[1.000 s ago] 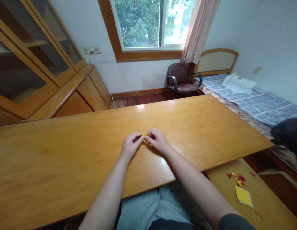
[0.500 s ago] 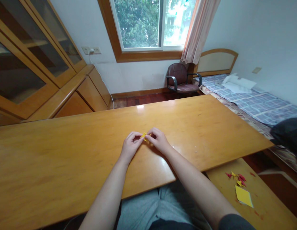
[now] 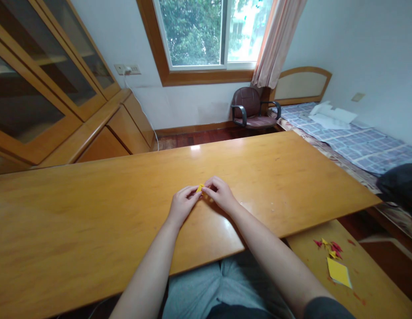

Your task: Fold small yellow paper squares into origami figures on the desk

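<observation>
A small piece of folded yellow paper is pinched between my two hands, just above the wooden table. My left hand grips its left side with thumb and fingers. From the right, my right hand holds the other side between thumb and curled fingers. The fingertips cover much of the paper, so its folded shape is hard to make out.
On a lower wooden surface at the right lie several small red and yellow folded papers and a stack of yellow square paper. Beyond the table stand a maroon armchair, a bed and a glass-door cabinet.
Both hands stay in nearly the same place with the yellow paper between them. The fingers of my left hand have shifted slightly, and the view has moved a little.
</observation>
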Motion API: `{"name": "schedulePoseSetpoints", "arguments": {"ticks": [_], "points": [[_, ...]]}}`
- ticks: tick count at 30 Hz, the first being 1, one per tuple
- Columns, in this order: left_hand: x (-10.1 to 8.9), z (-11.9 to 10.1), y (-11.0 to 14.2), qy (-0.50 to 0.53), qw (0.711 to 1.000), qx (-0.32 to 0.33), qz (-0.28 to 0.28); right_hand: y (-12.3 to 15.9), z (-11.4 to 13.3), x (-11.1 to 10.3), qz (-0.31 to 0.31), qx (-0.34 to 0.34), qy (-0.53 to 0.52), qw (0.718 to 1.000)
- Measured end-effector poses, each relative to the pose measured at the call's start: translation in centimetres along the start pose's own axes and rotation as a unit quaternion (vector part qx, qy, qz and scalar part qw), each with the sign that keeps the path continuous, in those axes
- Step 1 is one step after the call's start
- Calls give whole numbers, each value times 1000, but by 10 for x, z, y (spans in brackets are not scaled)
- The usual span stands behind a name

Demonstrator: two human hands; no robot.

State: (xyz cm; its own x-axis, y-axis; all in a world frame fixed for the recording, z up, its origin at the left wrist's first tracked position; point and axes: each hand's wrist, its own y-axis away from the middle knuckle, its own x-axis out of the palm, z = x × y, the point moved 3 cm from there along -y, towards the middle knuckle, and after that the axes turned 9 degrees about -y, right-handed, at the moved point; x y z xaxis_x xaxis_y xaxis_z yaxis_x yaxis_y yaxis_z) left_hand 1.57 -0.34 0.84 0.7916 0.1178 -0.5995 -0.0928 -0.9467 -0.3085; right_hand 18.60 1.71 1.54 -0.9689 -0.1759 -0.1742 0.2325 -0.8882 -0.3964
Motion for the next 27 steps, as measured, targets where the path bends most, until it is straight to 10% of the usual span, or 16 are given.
{"name": "schedulePoseSetpoints", "arguments": {"ticks": [27], "points": [[3, 12, -2, 152, 983, -100, 25, 1, -7, 2, 18, 57, -21, 998]]}}
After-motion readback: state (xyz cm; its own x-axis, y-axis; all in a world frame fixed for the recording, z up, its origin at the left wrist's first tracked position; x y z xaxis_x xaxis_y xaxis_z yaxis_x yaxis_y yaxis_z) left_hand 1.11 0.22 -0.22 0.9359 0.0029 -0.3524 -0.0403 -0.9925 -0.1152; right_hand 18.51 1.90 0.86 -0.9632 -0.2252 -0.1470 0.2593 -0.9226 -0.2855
